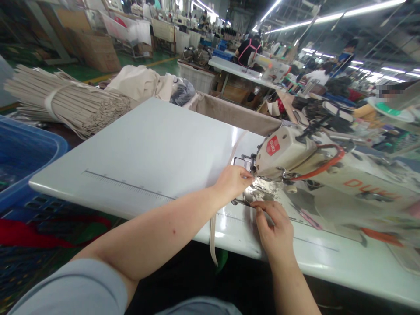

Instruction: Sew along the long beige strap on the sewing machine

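A white sewing machine (pixel 285 148) with a red badge stands on the pale tabletop. My left hand (pixel 231 183) reaches across to its needle area, thumb and fingers pinched together; whatever lies between them is too small to tell. Nearer the table's front edge, my right hand (pixel 274 218) has thumb and forefinger closed at the end of a dark metal part (pixel 243 202) beside the needle plate; what they grip is unclear. A narrow beige strip (pixel 212 238) passes beneath my left wrist and hangs over the front edge. Its far end lies on the table behind that hand.
On the left are a blue plastic basket (pixel 31 148) and a tied bundle of beige strips (pixel 72 98). A fabric-lined bin (pixel 236 111) stands behind the table. A ruler scale (pixel 124 181) marks the tabletop. Farther back, a person (pixel 249 52) sits at another workstation.
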The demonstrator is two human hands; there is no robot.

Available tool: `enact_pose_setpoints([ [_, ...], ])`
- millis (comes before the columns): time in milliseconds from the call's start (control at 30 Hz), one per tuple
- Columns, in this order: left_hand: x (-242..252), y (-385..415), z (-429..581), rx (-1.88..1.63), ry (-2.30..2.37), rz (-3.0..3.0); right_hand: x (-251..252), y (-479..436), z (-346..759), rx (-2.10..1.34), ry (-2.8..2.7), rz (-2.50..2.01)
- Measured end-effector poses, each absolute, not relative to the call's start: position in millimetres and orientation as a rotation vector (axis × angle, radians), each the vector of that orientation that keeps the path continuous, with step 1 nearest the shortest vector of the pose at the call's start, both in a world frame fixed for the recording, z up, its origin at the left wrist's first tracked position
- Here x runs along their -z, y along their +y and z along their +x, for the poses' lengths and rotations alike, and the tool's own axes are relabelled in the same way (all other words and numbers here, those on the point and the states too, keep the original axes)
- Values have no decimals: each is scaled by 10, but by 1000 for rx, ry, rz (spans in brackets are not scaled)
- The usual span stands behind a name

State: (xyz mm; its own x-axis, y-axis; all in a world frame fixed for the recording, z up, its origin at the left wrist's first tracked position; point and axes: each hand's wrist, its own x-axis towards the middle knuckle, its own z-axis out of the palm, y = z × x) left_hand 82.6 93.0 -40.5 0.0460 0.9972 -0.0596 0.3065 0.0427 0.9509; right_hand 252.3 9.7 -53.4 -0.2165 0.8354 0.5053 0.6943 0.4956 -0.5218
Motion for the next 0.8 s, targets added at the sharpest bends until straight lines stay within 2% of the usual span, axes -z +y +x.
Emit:
enact_pose_setpoints([
  [800,367,826,845,-1039,1493,1605,506,83,2502,-251,-1983,-1280],
])
